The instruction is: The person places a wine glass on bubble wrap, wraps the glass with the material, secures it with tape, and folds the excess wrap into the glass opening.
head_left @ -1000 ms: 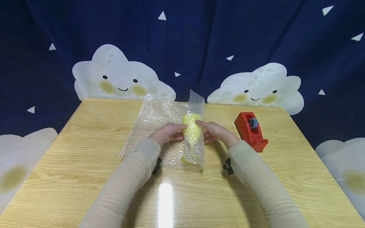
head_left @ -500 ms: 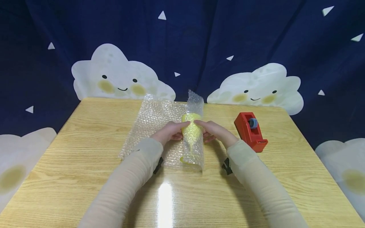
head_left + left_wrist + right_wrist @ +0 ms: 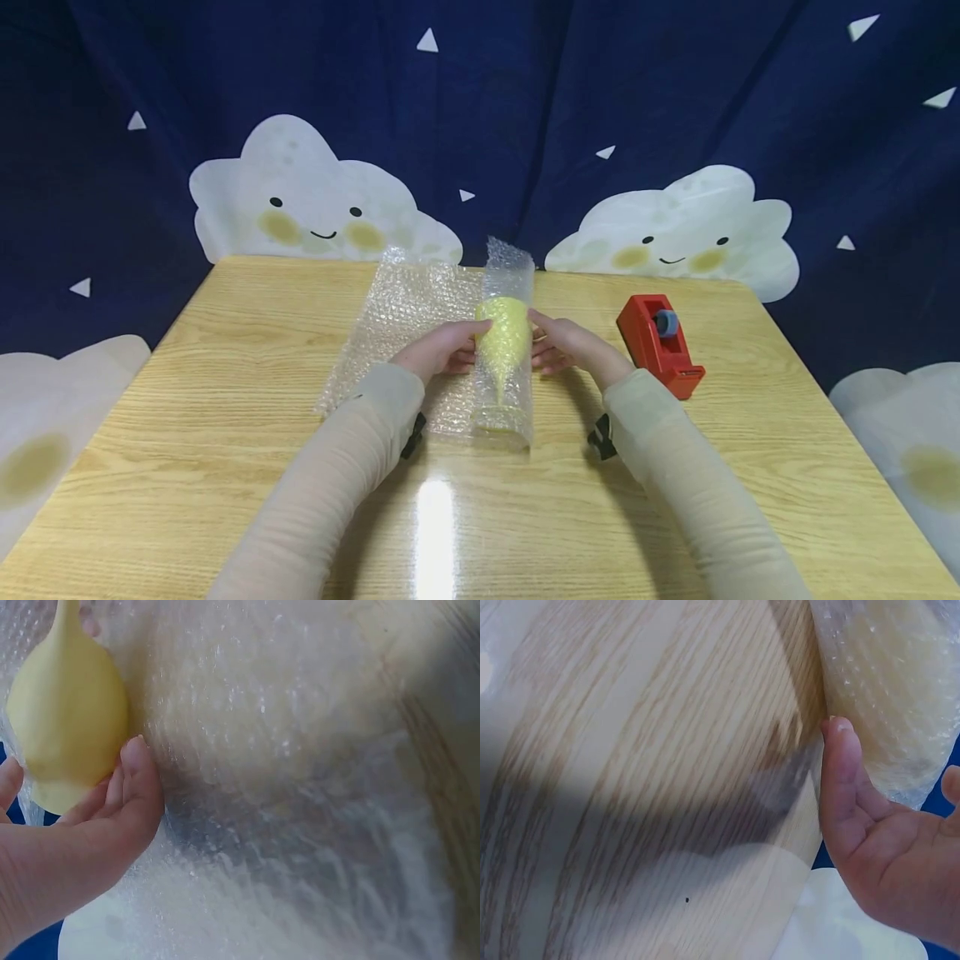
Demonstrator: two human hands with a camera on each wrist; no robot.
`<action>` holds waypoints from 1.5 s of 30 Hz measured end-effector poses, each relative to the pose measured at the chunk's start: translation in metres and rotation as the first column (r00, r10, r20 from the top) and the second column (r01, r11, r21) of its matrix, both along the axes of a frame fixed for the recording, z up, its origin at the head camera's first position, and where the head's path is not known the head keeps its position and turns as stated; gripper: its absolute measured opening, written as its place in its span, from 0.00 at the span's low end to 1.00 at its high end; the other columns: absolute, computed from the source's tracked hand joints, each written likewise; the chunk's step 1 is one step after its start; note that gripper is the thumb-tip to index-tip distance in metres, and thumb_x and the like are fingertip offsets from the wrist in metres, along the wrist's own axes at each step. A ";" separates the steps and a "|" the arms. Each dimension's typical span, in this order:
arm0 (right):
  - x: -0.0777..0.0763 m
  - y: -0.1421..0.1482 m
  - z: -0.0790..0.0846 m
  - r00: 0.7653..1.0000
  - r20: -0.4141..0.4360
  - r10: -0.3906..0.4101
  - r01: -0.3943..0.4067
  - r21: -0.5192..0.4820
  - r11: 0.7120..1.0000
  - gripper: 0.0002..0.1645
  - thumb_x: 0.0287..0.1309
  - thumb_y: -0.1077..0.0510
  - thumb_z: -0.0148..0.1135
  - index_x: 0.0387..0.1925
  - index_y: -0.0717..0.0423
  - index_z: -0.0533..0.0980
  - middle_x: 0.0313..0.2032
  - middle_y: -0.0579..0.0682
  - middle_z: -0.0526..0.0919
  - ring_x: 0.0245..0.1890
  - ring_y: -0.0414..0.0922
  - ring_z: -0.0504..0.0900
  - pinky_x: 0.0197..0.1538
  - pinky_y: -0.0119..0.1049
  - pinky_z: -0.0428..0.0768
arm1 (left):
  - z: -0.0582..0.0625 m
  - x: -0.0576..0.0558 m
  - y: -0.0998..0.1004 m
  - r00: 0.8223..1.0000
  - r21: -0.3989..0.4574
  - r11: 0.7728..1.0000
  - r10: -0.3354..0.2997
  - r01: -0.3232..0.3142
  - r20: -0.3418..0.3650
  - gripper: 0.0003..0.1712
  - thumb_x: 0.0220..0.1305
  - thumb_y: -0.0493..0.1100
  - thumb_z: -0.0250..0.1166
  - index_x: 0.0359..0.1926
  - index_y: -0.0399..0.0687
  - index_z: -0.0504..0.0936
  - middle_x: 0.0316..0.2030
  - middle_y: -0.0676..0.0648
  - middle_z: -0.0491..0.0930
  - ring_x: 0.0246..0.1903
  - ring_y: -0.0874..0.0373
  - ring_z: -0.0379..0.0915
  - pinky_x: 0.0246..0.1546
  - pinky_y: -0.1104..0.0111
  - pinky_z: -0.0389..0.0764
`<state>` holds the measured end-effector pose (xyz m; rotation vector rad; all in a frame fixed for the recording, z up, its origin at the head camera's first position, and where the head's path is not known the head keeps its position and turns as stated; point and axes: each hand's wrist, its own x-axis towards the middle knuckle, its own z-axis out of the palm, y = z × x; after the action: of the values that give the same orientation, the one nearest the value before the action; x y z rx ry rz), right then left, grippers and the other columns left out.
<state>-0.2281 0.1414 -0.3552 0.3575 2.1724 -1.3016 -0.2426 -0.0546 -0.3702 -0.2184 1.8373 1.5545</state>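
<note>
A yellow goblet (image 3: pixel 504 333) lies on its side, stem toward me, with a layer of bubble wrap (image 3: pixel 405 308) folded over its top. The rest of that sheet spreads flat to the left. My left hand (image 3: pixel 437 348) holds the goblet's bowl (image 3: pixel 71 712) from the left, thumb on top and fingers curled at its side. My right hand (image 3: pixel 573 346) is at the opposite side, its fingers fairly straight and touching the wrapped side (image 3: pixel 892 697). The right thumb lies at the wrap's right edge.
To the right stands a red tape dispenser (image 3: pixel 660 346) with a small blue roll. The wooden table (image 3: pixel 187 400) ends at the back against a dark blue curtain (image 3: pixel 480 100) with cloud prints.
The goblet has rolled slightly left, and the wrap now covers more of its base. My right thumb has drawn back from the top to the right edge; the left thumb has shifted slightly left.
</note>
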 end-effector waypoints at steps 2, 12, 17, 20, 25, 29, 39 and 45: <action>0.000 -0.001 0.000 1.000 0.000 -0.002 0.002 -0.002 1.000 0.43 0.68 0.35 0.29 0.64 0.69 0.58 0.55 0.65 0.74 0.29 0.37 0.79 0.36 0.32 0.81 | -0.001 0.000 0.001 1.000 -0.004 1.000 0.005 -0.005 0.005 0.34 0.64 0.56 0.56 0.63 0.41 0.64 0.52 0.43 0.70 0.34 0.60 0.66 0.36 0.73 0.74; 0.000 -0.002 -0.001 0.997 -0.020 0.073 -0.072 0.029 0.997 0.45 0.64 0.33 0.40 0.65 0.67 0.58 0.56 0.64 0.75 0.34 0.39 0.80 0.43 0.36 0.82 | -0.005 -0.001 -0.001 1.000 -0.010 1.000 0.008 -0.008 -0.008 0.27 0.66 0.57 0.53 0.60 0.47 0.67 0.38 0.50 0.67 0.31 0.61 0.63 0.32 0.73 0.73; 0.002 -0.007 0.000 0.995 -0.024 0.101 -0.099 0.059 0.993 0.42 0.62 0.35 0.46 0.61 0.65 0.63 0.53 0.63 0.78 0.37 0.41 0.81 0.46 0.40 0.82 | -0.005 -0.001 -0.001 0.999 -0.017 1.000 -0.014 0.013 -0.033 0.26 0.67 0.56 0.51 0.59 0.45 0.67 0.38 0.49 0.67 0.31 0.61 0.63 0.33 0.72 0.72; 0.002 -0.009 0.000 0.996 -0.026 0.089 -0.087 0.071 0.994 0.41 0.62 0.35 0.47 0.61 0.64 0.64 0.52 0.63 0.78 0.37 0.41 0.81 0.45 0.40 0.82 | -0.004 0.000 -0.001 0.988 -0.071 0.995 -0.073 0.064 -0.138 0.33 0.69 0.55 0.48 0.68 0.42 0.58 0.44 0.44 0.71 0.31 0.60 0.64 0.40 0.68 0.74; 0.003 -0.012 0.002 0.997 -0.026 0.077 -0.075 0.097 0.992 0.42 0.61 0.34 0.48 0.63 0.63 0.62 0.52 0.61 0.76 0.36 0.41 0.80 0.45 0.39 0.82 | -0.001 0.003 -0.003 0.932 -0.212 0.967 -0.200 0.139 -0.303 0.35 0.71 0.56 0.43 0.68 0.36 0.54 0.39 0.42 0.72 0.31 0.58 0.67 0.51 0.62 0.72; 0.004 -0.014 0.003 0.997 -0.032 0.076 -0.072 0.100 0.992 0.41 0.61 0.35 0.48 0.60 0.63 0.64 0.45 0.56 0.77 0.34 0.41 0.78 0.45 0.39 0.82 | 0.001 0.005 -0.007 0.931 -0.233 0.959 -0.227 0.162 -0.286 0.28 0.68 0.61 0.42 0.46 0.41 0.71 0.27 0.50 0.65 0.29 0.57 0.64 0.47 0.62 0.71; 0.004 -0.013 0.005 0.995 -0.051 0.089 -0.085 0.079 0.993 0.41 0.63 0.32 0.42 0.59 0.64 0.66 0.45 0.59 0.80 0.33 0.39 0.79 0.43 0.38 0.82 | 0.001 0.004 -0.007 0.975 -0.142 0.985 -0.125 0.099 -0.183 0.37 0.65 0.65 0.48 0.63 0.43 0.67 0.46 0.46 0.72 0.41 0.56 0.68 0.55 0.62 0.69; 0.003 -0.008 0.002 0.999 -0.034 0.013 -0.013 -0.005 1.000 0.49 0.66 0.31 0.26 0.64 0.71 0.57 0.56 0.68 0.72 0.29 0.39 0.78 0.41 0.38 0.82 | -0.004 -0.001 -0.005 0.992 -0.073 0.995 -0.068 0.060 -0.104 0.36 0.65 0.61 0.51 0.67 0.45 0.62 0.49 0.43 0.70 0.28 0.62 0.64 0.38 0.70 0.70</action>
<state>-0.2250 0.1336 -0.3533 0.3210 2.1954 -1.3151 -0.2433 -0.0595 -0.3747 -0.1092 1.9640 1.4845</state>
